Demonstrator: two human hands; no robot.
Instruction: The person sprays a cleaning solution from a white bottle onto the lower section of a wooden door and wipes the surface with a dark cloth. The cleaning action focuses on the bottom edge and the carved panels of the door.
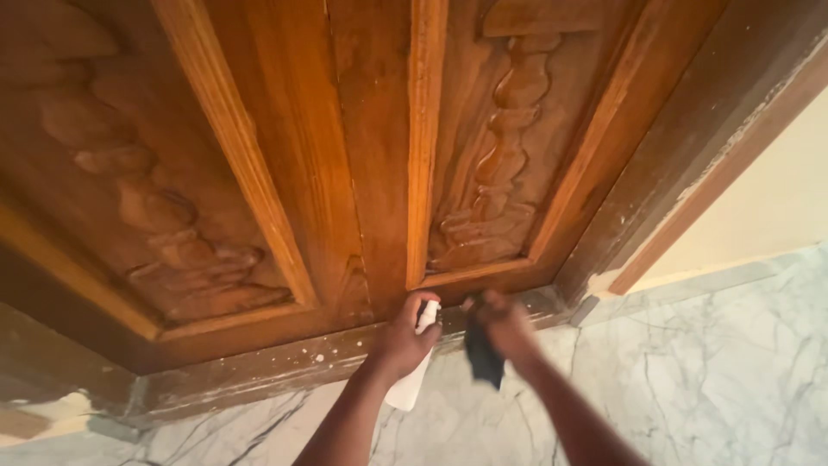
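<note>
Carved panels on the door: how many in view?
2. Left carved panel sits left of the centre seam; right carved panel is above the right hand. Both run past the frame's top edge, so more may lie out of view.

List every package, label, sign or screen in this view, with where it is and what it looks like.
Spray bottle: the only package in view, held in the left hand low against the bottom edge of the carved wooden door; slim, white, no label visible.
Labels, signs, screens: none in view.
Beside the bottle, the right hand holds a dark cloth, which is no package.
</note>
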